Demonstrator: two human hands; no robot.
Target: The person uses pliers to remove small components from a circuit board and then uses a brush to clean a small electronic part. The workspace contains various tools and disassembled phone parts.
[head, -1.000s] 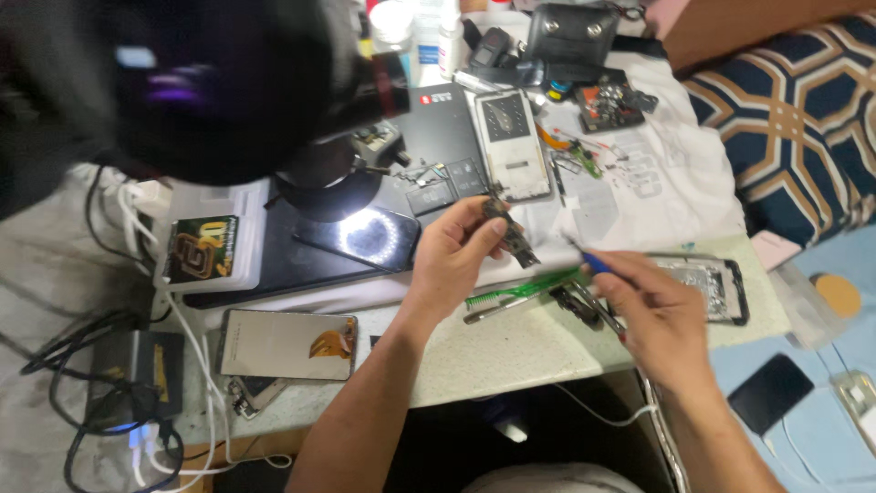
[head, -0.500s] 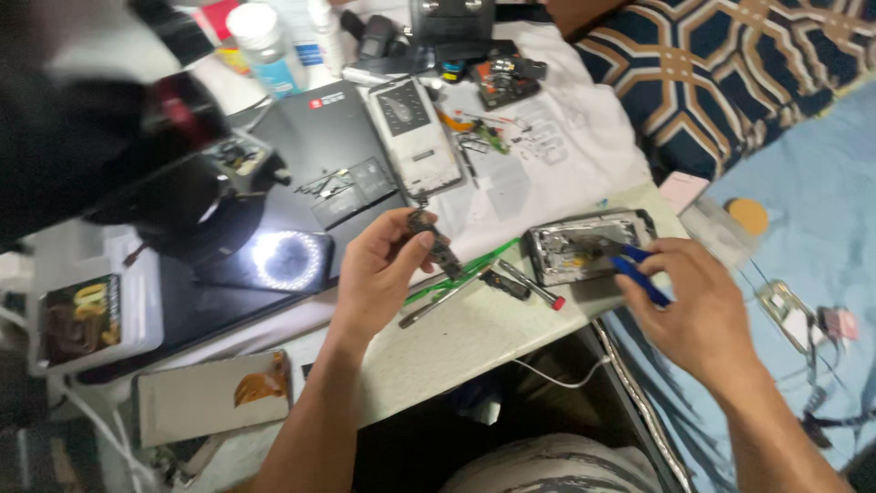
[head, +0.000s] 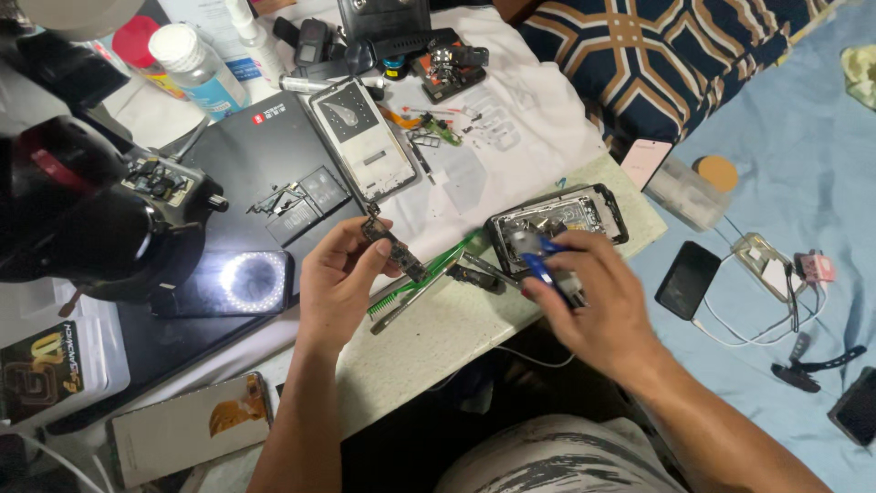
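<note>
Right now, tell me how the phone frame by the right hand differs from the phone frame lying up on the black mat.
The frame by the right hand, the dark phone frame, lies sideways on the speckled board and looks gutted, metal showing inside. The pale phone frame lies lengthways on the black mat, untouched, its face whitish and flat. Both are opened phones lying flat. The left hand holds a small circuit board.

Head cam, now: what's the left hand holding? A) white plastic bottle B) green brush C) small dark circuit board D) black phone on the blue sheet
C: the left hand pinches a small dark circuit board between thumb and fingers, above the green brush lying on the table.
</note>
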